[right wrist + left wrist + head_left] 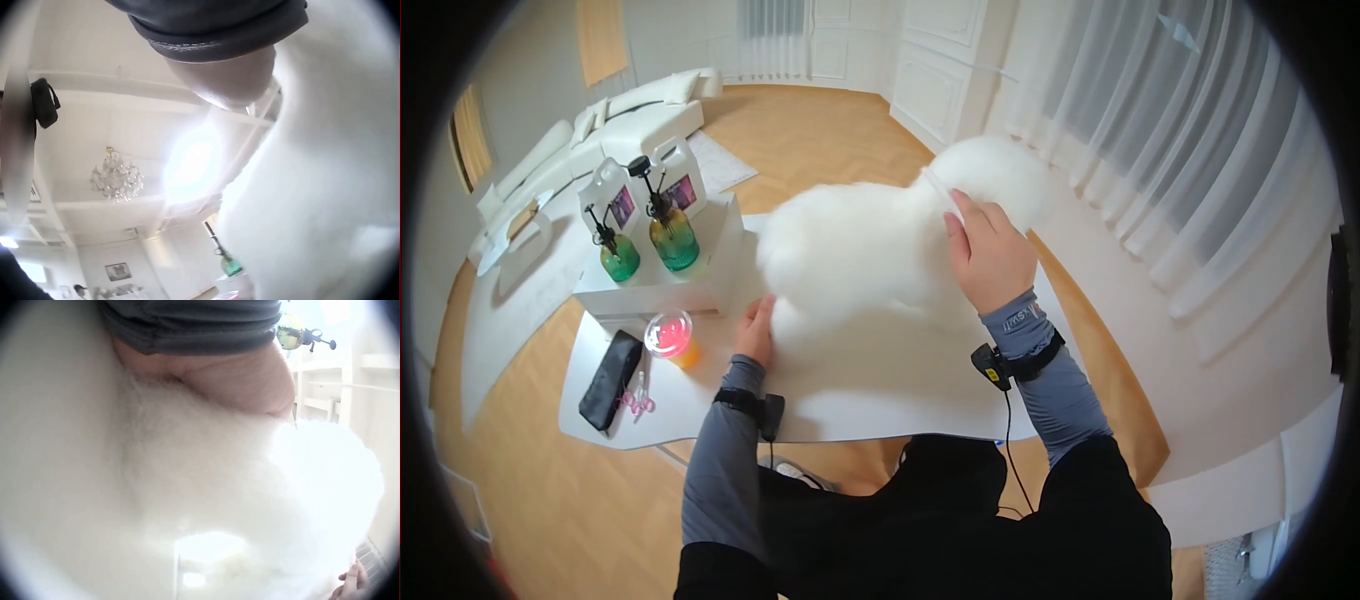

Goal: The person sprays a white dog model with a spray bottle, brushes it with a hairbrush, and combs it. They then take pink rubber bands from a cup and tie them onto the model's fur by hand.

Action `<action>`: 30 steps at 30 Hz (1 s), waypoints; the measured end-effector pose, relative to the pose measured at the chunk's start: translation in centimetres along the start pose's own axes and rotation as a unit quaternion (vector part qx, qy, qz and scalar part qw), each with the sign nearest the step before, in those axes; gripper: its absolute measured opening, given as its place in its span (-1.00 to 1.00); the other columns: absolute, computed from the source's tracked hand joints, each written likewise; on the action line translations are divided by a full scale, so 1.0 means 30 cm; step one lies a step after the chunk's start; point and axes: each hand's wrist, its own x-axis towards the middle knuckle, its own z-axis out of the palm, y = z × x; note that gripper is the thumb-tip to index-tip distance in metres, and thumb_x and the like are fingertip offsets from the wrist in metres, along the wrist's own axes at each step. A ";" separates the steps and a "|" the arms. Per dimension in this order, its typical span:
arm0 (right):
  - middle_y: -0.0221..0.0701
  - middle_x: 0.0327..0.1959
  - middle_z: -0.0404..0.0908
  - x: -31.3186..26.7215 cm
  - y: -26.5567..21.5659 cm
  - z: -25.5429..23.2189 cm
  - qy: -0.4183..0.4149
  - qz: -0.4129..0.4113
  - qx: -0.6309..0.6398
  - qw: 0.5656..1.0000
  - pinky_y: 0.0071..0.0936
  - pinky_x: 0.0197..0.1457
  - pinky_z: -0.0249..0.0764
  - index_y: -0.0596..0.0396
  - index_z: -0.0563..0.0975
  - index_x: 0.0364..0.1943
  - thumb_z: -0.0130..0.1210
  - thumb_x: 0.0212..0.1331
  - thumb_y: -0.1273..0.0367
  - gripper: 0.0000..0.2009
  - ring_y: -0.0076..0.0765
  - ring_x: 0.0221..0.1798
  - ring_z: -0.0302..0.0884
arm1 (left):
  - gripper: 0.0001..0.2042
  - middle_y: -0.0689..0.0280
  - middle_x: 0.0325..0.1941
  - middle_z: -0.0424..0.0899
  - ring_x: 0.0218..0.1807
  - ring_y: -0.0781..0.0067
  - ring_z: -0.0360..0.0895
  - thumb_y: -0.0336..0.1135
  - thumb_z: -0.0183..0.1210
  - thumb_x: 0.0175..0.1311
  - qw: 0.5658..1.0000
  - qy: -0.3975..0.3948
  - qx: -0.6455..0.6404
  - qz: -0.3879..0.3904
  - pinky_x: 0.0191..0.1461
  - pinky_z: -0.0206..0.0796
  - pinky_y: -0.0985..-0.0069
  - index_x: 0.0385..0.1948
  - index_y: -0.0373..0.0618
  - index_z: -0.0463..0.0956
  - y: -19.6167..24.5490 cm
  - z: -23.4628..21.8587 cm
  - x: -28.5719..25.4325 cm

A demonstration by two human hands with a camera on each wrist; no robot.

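Observation:
A fluffy white animal-shaped figure (850,245) stands on the white table (840,400), its rounded head at the right. My right hand (992,255) pinches a thin pale tool (937,184), like a comb, against the fur at the neck. Low at the figure's left end, my left hand (755,332) rests against the fur, fingers loosely bent and partly hidden. In the left wrist view the heel of the left hand (231,378) lies along the white fur (206,456). The right wrist view shows part of the right hand (225,78) beside white fur (319,162); its fingertips are hidden.
At the table's left, a white box (670,290) bears two green-amber spray bottles (672,240) and two white jugs (678,172). Nearer lie a clear cup with pink and orange contents (673,340), a black pouch (611,380) and pink-handled scissors (638,400).

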 end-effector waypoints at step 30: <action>-0.40 -0.35 0.69 -0.266 0.188 0.070 -0.049 -0.010 0.093 0.994 -0.30 -0.36 0.54 -0.06 0.65 -0.05 0.27 0.31 0.35 -0.83 -0.14 -0.42 0.65 | -0.55 0.24 0.00 0.74 0.01 0.44 0.60 -0.05 0.12 0.58 0.998 0.058 0.024 -0.001 0.15 0.40 0.53 0.12 -0.36 0.61 -0.008 -0.018 -0.001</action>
